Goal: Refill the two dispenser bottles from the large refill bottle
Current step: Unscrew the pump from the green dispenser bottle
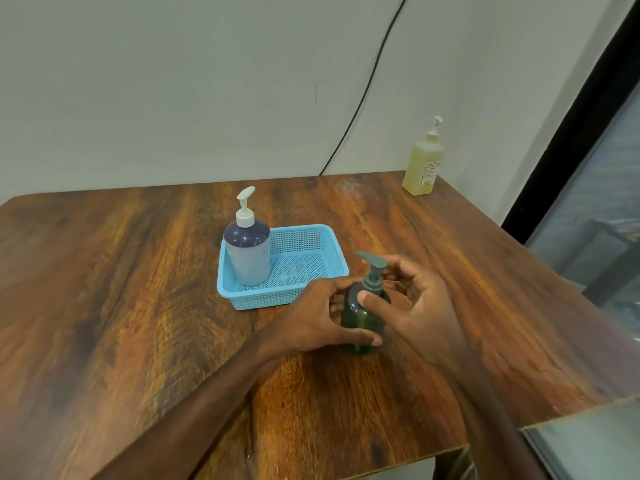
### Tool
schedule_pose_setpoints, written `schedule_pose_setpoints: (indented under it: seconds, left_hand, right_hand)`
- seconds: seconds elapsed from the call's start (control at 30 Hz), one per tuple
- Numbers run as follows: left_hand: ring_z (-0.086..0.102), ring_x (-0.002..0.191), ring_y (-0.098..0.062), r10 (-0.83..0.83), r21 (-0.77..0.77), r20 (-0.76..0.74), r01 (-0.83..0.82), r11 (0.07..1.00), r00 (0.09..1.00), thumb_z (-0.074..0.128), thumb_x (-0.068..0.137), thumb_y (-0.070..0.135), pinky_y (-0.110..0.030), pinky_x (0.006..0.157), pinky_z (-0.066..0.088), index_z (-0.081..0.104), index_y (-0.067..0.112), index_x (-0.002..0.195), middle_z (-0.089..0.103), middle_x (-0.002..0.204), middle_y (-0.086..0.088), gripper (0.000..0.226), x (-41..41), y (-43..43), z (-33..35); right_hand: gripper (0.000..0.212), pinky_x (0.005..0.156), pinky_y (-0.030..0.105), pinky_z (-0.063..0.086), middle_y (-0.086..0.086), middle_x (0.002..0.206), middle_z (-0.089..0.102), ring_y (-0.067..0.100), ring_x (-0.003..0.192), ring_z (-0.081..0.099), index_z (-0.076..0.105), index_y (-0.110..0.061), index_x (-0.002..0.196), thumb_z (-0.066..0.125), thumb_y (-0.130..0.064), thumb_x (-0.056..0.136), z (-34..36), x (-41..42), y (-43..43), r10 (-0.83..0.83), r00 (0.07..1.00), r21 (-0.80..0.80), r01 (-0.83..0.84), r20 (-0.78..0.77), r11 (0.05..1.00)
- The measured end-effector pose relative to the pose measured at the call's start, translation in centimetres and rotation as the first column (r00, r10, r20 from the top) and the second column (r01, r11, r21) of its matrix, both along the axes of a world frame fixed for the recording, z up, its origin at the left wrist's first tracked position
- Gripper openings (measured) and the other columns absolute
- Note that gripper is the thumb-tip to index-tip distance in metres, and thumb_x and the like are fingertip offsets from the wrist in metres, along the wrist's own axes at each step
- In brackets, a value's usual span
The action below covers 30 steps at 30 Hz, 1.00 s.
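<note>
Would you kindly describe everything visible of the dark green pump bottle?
The dark green pump bottle looks like translucent plastic, with a rounded body and a matching pump head. It stands upright on the wooden table, close to the blue basket at its near right corner. The left hand grips its body; the right hand curls around its neck, thumb on the shoulder.

We see the green bottle (363, 318) upright on the table (138, 271), the blue bottle (248, 258) standing in the basket (311, 231), and the yellow bottle (423, 168) at the far right.
</note>
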<state>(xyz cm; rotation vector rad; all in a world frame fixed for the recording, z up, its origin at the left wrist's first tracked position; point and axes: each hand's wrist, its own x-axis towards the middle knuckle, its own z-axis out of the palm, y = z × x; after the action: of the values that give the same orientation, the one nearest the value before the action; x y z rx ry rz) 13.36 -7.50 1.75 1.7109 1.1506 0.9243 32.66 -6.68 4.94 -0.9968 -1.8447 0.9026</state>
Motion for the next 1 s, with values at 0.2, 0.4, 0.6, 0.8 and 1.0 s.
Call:
schedule_pose_setpoints:
  seconds: [0.2, 0.4, 0.6, 0.8, 1.0]
  left_hand:
    - [0.067, 0.114, 0.001, 0.009, -0.018, -0.028, -0.010, 1.000, 1.000, 0.096, 0.072, 0.018, -0.016, 0.094, 0.053, 0.064, 0.023, 0.134, 0.073, 0.122, 0.015, 0.070, 0.0, -0.1, 0.0]
    - [0.067, 0.109, 0.008, -0.008, -0.028, -0.030, 0.007, 1.000, 1.000, 0.094, 0.073, 0.011, -0.011, 0.087, 0.052, 0.063, 0.034, 0.124, 0.073, 0.112, 0.029, 0.064, -0.1, 0.0, -0.3]
    - [0.066, 0.117, 0.003, 0.006, -0.030, -0.033, -0.007, 1.000, 0.999, 0.095, 0.073, 0.019, -0.020, 0.097, 0.055, 0.062, 0.031, 0.133, 0.071, 0.123, 0.024, 0.070, 0.1, -0.2, -0.1]
    - [0.064, 0.105, 0.016, 0.005, -0.015, -0.060, -0.006, 1.000, 0.998, 0.093, 0.074, 0.013, -0.008, 0.084, 0.052, 0.060, 0.041, 0.118, 0.067, 0.107, 0.042, 0.062, 0.1, -0.5, 0.0]
    - [0.064, 0.108, 0.014, 0.019, -0.038, -0.042, -0.021, 0.999, 0.999, 0.095, 0.072, 0.016, -0.008, 0.085, 0.050, 0.063, 0.035, 0.126, 0.072, 0.111, 0.031, 0.066, 0.0, -0.4, -0.3]
  right_hand:
    - [0.045, 0.104, 0.048, 0.052, -0.005, 0.122, 0.072, 0.015, 0.120, 0.065, 0.062, -0.024, 0.130, 0.069, -0.017, 0.086, 0.2, 0.2, -0.2, 0.043, 0.998, -0.044, -0.045, -0.043, 0.998]
    - [0.042, 0.102, 0.049, 0.052, -0.008, 0.115, 0.073, 0.013, 0.113, 0.068, 0.064, -0.025, 0.125, 0.077, -0.016, 0.086, 0.5, 0.2, -0.1, -0.017, 0.999, -0.036, 0.016, -0.041, 0.999]
    - [0.046, 0.100, 0.047, 0.054, -0.017, 0.123, 0.069, 0.007, 0.118, 0.065, 0.063, -0.031, 0.128, 0.075, -0.038, 0.084, 1.4, 0.1, -0.9, 0.011, 0.999, -0.057, -0.008, 0.047, 0.998]
    - [0.042, 0.095, 0.039, 0.058, -0.015, 0.112, 0.073, 0.002, 0.105, 0.068, 0.069, -0.027, 0.122, 0.082, -0.020, 0.083, 1.7, 0.0, -1.0, -0.076, 0.996, -0.033, 0.077, 0.047, 0.996]
    - [0.044, 0.096, 0.035, 0.058, -0.005, 0.113, 0.076, 0.011, 0.106, 0.072, 0.066, -0.017, 0.128, 0.076, -0.006, 0.087, 5.2, 1.1, -1.3, -0.056, 0.990, 0.030, 0.061, -0.130, 0.998]
